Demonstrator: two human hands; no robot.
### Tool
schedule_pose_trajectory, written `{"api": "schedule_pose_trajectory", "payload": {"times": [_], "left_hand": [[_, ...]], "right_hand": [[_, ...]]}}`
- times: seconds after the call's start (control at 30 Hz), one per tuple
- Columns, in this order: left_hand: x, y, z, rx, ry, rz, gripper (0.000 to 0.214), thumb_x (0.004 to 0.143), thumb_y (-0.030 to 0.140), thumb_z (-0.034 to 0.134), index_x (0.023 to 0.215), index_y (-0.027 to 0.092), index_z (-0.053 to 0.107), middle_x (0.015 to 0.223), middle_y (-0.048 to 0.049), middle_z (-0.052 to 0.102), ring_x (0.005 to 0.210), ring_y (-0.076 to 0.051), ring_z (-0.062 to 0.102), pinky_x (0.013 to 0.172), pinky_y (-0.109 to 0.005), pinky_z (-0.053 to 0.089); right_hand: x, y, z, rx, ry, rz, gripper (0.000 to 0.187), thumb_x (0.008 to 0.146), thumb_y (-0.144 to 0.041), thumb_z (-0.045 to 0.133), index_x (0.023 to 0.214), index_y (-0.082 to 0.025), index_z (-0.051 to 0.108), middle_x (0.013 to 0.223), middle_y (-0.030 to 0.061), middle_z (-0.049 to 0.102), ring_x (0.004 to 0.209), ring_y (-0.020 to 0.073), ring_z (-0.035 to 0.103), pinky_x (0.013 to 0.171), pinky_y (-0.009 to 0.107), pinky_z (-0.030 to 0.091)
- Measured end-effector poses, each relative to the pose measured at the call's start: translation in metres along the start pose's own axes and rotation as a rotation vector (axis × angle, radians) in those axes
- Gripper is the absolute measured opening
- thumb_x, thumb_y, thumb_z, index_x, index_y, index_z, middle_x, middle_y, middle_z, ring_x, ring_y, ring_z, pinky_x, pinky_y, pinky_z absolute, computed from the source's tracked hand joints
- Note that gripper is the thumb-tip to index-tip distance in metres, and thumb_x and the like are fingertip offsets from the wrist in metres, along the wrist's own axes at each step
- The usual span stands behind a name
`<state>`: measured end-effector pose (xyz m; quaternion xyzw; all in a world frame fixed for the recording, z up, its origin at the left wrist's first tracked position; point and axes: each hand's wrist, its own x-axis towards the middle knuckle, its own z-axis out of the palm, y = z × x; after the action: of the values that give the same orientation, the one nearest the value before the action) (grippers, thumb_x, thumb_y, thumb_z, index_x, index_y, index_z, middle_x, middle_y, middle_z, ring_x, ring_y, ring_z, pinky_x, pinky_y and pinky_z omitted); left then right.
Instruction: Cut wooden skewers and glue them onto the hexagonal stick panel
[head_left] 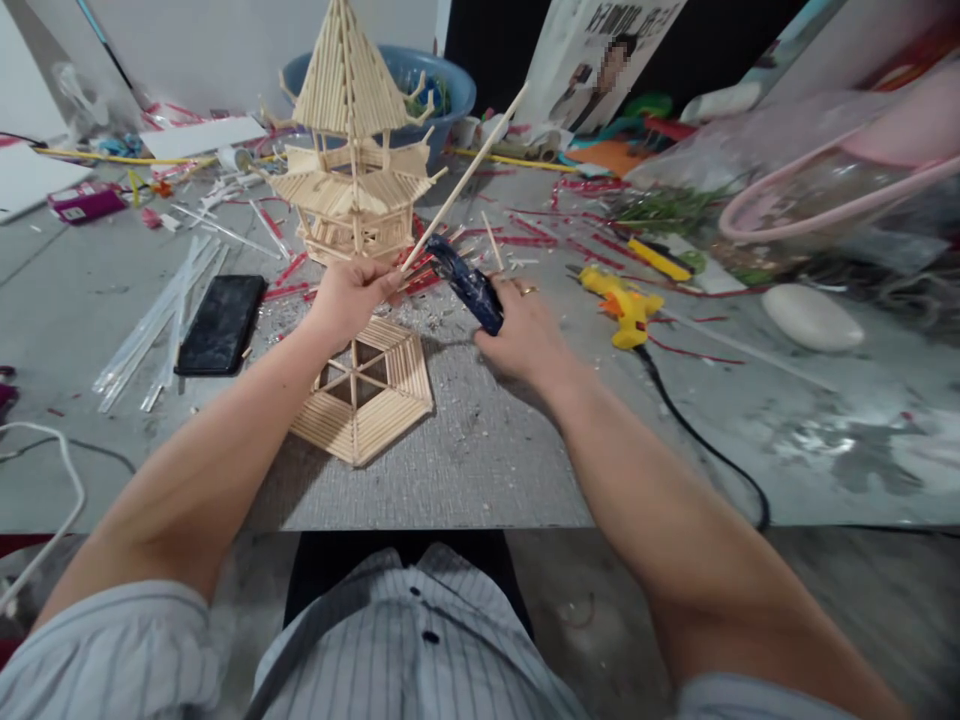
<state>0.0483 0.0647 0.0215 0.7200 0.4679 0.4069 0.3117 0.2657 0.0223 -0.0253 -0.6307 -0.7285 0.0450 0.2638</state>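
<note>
My left hand (356, 300) pinches the lower end of a long thin wooden stick (480, 165), which slants up to the right. In my right hand (525, 335) are dark blue-handled pliers (469, 285), their far end close to the stick's lower part; their jaws are hard to make out, and I cannot tell whether they touch it. Under my left wrist lies a flat hexagonal stick frame (386, 400) with spokes across its open middle, partly hidden by my forearm. Just beyond my hands stands a tiered pagoda model (352, 190) made of sticks, with a pointed roof.
A yellow glue gun (619, 305) with a black cable lies at right, near a white oval object (812, 318). A black phone (221, 325) and clear glue sticks (161, 320) lie at left. Behind are a blue basin (457, 85), red strips and a pink-rimmed container (825, 200).
</note>
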Motion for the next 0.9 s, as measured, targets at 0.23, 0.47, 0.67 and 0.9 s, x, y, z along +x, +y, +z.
{"api": "schedule_pose_trajectory", "payload": {"times": [0.23, 0.47, 0.67, 0.9], "left_hand": [[-0.004, 0.004, 0.001, -0.027, -0.039, 0.036, 0.025, 0.084, 0.015, 0.057, 0.059, 0.016, 0.063, 0.058, 0.0006, 0.061, 0.065, -0.012, 0.057, 0.072, -0.027, 0.048], [-0.006, -0.002, 0.003, 0.019, -0.084, 0.095, 0.019, 0.082, 0.024, 0.061, 0.066, 0.015, 0.065, 0.054, 0.0012, 0.058, 0.055, -0.009, 0.052, 0.056, -0.023, 0.042], [-0.003, -0.010, 0.004, 0.038, -0.108, 0.171, 0.021, 0.081, 0.021, 0.059, 0.062, 0.016, 0.062, 0.055, 0.0010, 0.059, 0.054, -0.008, 0.052, 0.055, -0.022, 0.041], [-0.005, -0.008, 0.005, 0.068, -0.120, 0.163, 0.020, 0.080, 0.015, 0.056, 0.061, 0.016, 0.061, 0.054, 0.0009, 0.058, 0.052, -0.008, 0.050, 0.053, -0.022, 0.040]], "right_hand": [[-0.002, -0.003, -0.001, -0.012, -0.052, -0.022, 0.072, 0.069, -0.025, 0.061, 0.138, -0.019, 0.042, 0.124, 0.0181, 0.053, 0.120, 0.0375, 0.048, 0.100, 0.054, 0.040], [-0.004, -0.002, 0.000, -0.030, -0.034, -0.078, 0.071, 0.069, -0.027, 0.061, 0.137, -0.019, 0.043, 0.125, 0.0160, 0.054, 0.119, 0.0363, 0.050, 0.100, 0.055, 0.042], [-0.007, -0.008, 0.000, -0.032, -0.072, -0.124, 0.067, 0.069, -0.025, 0.061, 0.134, -0.014, 0.046, 0.124, 0.0186, 0.054, 0.120, 0.0356, 0.049, 0.103, 0.053, 0.041], [-0.008, -0.014, -0.002, -0.055, -0.080, -0.105, 0.062, 0.070, -0.025, 0.060, 0.129, -0.012, 0.048, 0.123, 0.0202, 0.055, 0.117, 0.0357, 0.051, 0.097, 0.052, 0.045]]}}
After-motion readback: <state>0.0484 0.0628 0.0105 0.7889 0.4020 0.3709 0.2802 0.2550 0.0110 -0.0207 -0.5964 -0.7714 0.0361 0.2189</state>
